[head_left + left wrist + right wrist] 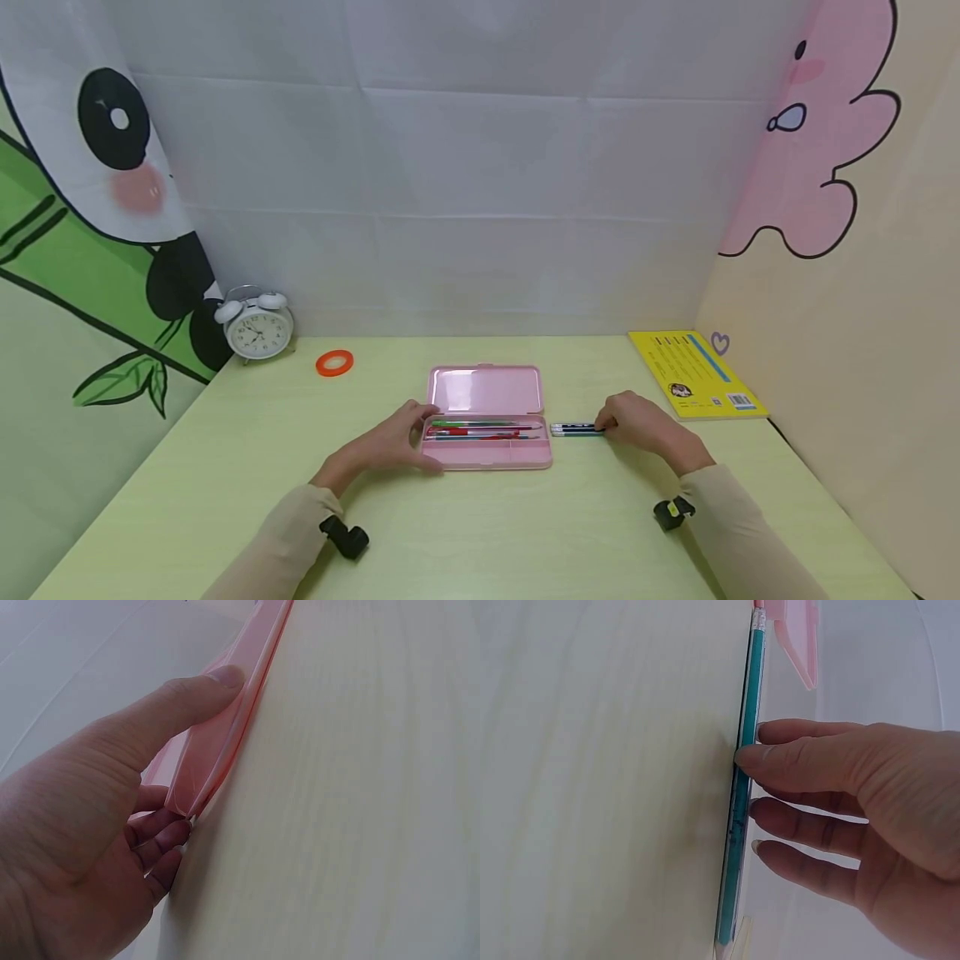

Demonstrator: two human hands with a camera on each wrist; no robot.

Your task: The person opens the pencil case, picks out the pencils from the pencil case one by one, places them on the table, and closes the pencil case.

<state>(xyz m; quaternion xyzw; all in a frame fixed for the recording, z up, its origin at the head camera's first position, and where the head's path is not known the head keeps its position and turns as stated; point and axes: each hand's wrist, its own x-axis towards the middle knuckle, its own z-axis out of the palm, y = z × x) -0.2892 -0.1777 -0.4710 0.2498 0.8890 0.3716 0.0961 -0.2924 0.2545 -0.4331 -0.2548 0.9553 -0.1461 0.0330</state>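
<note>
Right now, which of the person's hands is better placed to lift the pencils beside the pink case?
Probably the right hand: it pinches the pencils, while the left hand grips the pink case at its left end.

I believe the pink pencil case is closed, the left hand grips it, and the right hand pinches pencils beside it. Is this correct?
Not quite: the pink pencil case is open, as the head view shows. The left hand grips it, and the right hand pinches pencils beside it.
</note>
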